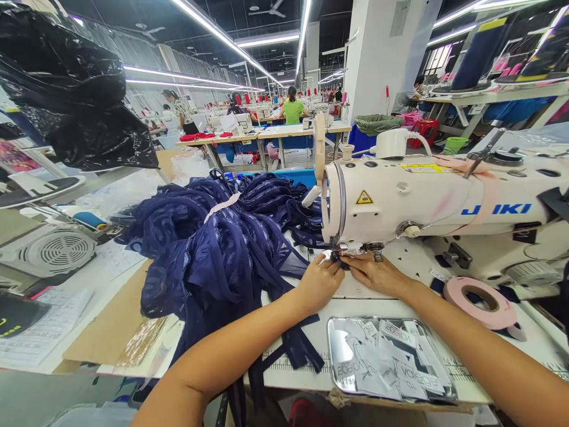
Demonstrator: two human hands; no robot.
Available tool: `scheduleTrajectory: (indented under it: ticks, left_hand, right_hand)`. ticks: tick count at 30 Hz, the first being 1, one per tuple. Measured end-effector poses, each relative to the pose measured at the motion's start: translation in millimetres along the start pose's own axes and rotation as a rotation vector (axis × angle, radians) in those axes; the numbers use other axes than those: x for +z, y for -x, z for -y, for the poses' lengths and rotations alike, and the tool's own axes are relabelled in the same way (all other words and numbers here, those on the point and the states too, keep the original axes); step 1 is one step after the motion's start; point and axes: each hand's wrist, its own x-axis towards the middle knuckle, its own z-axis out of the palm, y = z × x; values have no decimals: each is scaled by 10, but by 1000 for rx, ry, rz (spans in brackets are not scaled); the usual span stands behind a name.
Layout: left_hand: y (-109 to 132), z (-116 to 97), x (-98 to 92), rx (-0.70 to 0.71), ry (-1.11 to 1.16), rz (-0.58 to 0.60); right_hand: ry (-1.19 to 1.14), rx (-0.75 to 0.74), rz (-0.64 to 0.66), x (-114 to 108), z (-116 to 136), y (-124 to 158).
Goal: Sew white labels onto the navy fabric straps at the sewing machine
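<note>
My left hand (pixel 320 281) is closed at the needle area of a white sewing machine (pixel 382 201), its fingers bent over dark navy fabric (pixel 341 263) at the presser foot. Close on the other side, my right hand (pixel 376 274) lies low on the machine bed, with its fingertips on the same fabric. How far those fingers grip it is hidden. A large heap of navy mesh garments (pixel 222 255) with long straps sits left of my left hand, bound by a pale pink strip (pixel 222 206).
A metal tray (pixel 331 356) of printed white labels lies in front of the machine. Right of it is a roll of pink tape (pixel 478 301). Cardboard (pixel 106 326) and papers cover the left side. A black plastic bag (pixel 71 89) hangs upper left. People work at machines behind.
</note>
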Motion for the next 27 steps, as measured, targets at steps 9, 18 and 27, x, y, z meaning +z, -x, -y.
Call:
scheduleTrajectory:
  ticks: [9, 18, 27]
  left_hand:
    - [186, 363, -81, 13, 235, 127]
    - [226, 309, -70, 34, 219, 142]
    - [234, 228, -77, 25, 106, 148]
  right_hand:
    - [-76, 5, 59, -47, 115, 111]
    - [-68, -10, 45, -50, 177, 89]
    - [29, -59, 33, -21, 194, 72]
